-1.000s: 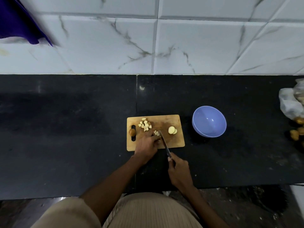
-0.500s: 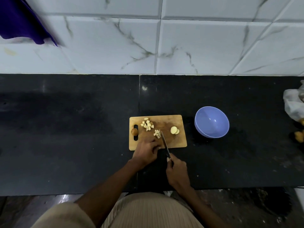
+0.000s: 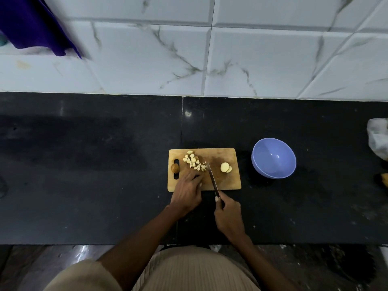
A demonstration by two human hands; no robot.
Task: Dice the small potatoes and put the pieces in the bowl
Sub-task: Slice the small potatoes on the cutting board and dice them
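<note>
The work surface is a black stone counter (image 3: 105,185) with a vertical seam near its middle, backed by a white marbled tile wall (image 3: 252,59). A wooden cutting board (image 3: 228,179) lies flat on the counter just right of the seam. A blue bowl (image 3: 273,158) stands on the counter to the right of the board, apart from it. A crumpled plastic bag (image 3: 379,139) lies at the counter's right edge, with a small potato (image 3: 384,179) near it.

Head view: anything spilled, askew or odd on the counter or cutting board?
Nothing spilled. The diced potato sits piled on the cutting board. One small whole potato rests against the board's handle slot, half off the cutting area. The lilac bowl is empty.
</note>
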